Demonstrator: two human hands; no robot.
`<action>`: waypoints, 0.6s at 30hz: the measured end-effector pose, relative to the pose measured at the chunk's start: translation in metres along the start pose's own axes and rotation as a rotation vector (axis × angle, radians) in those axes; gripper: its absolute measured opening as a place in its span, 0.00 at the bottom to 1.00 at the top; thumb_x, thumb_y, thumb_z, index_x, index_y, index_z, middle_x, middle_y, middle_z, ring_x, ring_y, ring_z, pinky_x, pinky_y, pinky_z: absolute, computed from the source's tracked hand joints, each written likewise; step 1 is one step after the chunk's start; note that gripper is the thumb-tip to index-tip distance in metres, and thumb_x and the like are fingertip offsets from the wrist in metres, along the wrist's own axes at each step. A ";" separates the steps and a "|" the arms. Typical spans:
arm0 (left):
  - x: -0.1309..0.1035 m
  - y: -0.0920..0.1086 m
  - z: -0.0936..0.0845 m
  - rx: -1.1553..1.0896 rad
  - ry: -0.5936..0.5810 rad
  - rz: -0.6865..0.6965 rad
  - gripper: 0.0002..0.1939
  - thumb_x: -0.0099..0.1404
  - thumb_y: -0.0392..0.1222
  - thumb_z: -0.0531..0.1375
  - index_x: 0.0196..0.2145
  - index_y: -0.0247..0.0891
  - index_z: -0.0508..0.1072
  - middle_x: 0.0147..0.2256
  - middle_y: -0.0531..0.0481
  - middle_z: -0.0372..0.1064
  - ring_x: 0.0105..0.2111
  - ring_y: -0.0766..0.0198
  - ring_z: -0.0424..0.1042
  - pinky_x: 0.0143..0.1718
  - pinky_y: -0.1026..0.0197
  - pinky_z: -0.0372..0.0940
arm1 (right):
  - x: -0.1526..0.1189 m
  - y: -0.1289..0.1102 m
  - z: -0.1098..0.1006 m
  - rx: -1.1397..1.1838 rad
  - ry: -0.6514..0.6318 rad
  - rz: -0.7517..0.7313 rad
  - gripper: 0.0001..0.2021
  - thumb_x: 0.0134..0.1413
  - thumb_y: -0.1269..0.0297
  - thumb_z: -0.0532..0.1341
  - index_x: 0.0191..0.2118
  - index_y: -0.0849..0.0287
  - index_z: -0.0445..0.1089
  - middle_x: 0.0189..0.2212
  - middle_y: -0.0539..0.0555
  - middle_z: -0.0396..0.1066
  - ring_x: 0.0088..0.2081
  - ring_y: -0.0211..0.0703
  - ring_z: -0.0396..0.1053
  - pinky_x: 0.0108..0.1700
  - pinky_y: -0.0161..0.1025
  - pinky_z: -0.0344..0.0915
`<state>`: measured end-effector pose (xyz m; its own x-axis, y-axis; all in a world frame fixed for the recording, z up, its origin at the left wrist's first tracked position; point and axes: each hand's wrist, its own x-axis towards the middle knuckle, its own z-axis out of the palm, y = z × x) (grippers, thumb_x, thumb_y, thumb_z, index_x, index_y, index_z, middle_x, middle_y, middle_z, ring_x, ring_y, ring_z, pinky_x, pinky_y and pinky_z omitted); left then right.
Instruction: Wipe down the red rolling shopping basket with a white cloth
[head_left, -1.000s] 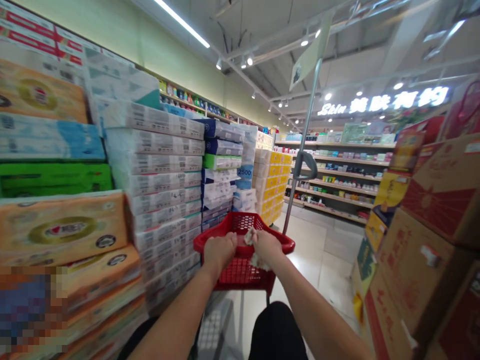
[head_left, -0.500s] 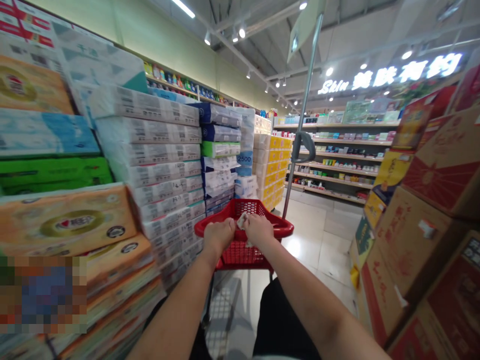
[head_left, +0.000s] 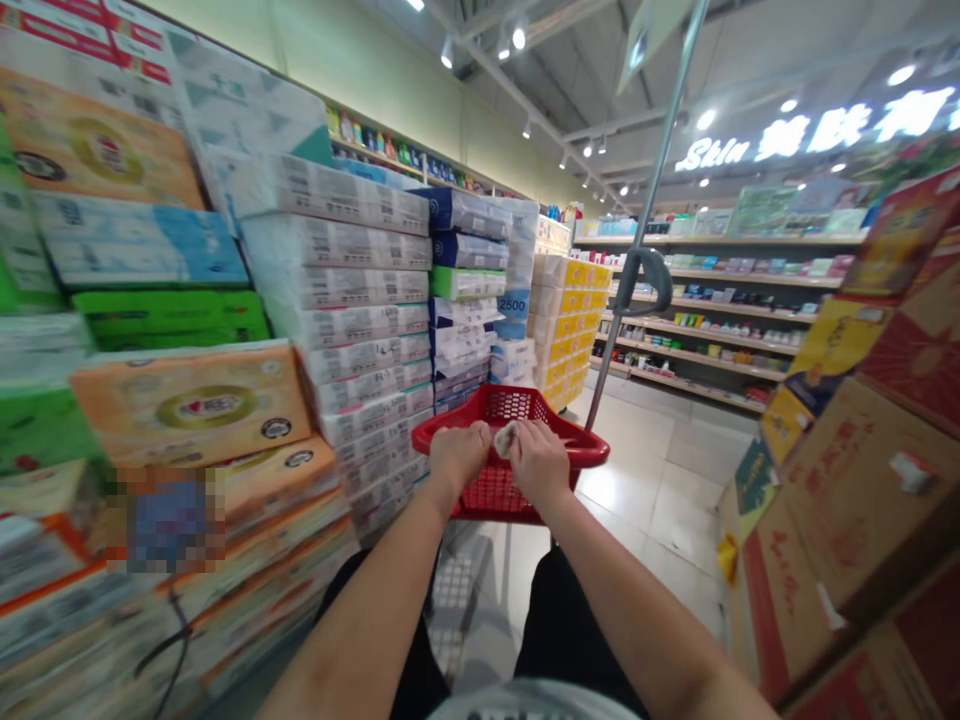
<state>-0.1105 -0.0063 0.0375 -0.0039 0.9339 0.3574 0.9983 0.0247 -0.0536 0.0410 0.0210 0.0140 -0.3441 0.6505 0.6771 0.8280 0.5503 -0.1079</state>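
A red plastic shopping cart (head_left: 495, 500) with a latticed basket stands right in front of me. My left hand (head_left: 459, 460) is closed over its near rim, on the left side. My right hand (head_left: 541, 462) is closed at the same rim, a short gap to the right. Between its thumb and fingers pokes a crumpled off-white tissue or cloth (head_left: 508, 438). Whether the right fingers also grip the rim is hidden. A grey metal pole (head_left: 660, 170) with a dark loop handle (head_left: 642, 282) rises at the cart's right side.
Stacked tissue packs (head_left: 360, 300) line the left side closely. Piled cardboard cartons (head_left: 840, 480) flank the right. A tiled floor aisle (head_left: 637, 470) runs between them toward stocked shelves (head_left: 712, 310). A yellow-and-white stack (head_left: 574, 320) stands ahead, left of the pole.
My view has turned left, so the stacks, cart and pole sit farther right in the picture. Both hands stay at the cart's rim, and the right still holds the crumpled tissue or cloth.
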 end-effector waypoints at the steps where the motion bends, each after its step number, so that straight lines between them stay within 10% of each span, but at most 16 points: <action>1: -0.001 0.000 0.000 -0.005 0.006 -0.004 0.19 0.72 0.41 0.41 0.43 0.34 0.69 0.36 0.37 0.75 0.38 0.52 0.76 0.42 0.51 0.62 | -0.006 0.002 0.001 0.005 0.033 -0.028 0.20 0.65 0.63 0.47 0.57 0.60 0.66 0.55 0.59 0.68 0.59 0.49 0.59 0.60 0.45 0.53; 8: 0.000 0.001 -0.001 0.017 0.021 0.001 0.19 0.72 0.40 0.40 0.43 0.34 0.70 0.35 0.39 0.76 0.38 0.50 0.76 0.41 0.51 0.62 | 0.020 0.018 -0.021 0.008 -0.356 0.198 0.20 0.66 0.57 0.44 0.51 0.55 0.70 0.42 0.58 0.75 0.41 0.49 0.73 0.42 0.44 0.66; 15: -0.003 0.005 -0.003 -0.020 0.008 -0.043 0.23 0.73 0.43 0.38 0.43 0.34 0.70 0.34 0.38 0.75 0.38 0.51 0.76 0.43 0.50 0.60 | -0.010 0.015 -0.011 -0.123 -0.025 0.107 0.22 0.67 0.62 0.42 0.57 0.61 0.64 0.50 0.64 0.71 0.48 0.50 0.70 0.51 0.46 0.61; 18: -0.003 0.002 -0.001 -0.014 0.005 -0.023 0.20 0.72 0.41 0.39 0.43 0.34 0.69 0.35 0.39 0.76 0.38 0.52 0.76 0.44 0.51 0.60 | 0.007 0.023 -0.020 -0.172 -0.239 0.112 0.21 0.66 0.62 0.43 0.49 0.62 0.70 0.40 0.63 0.75 0.40 0.48 0.73 0.45 0.45 0.65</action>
<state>-0.1086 -0.0094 0.0373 -0.0264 0.9313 0.3632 0.9987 0.0408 -0.0321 0.0661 0.0275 0.0304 -0.3238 0.8181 0.4751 0.9225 0.3846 -0.0334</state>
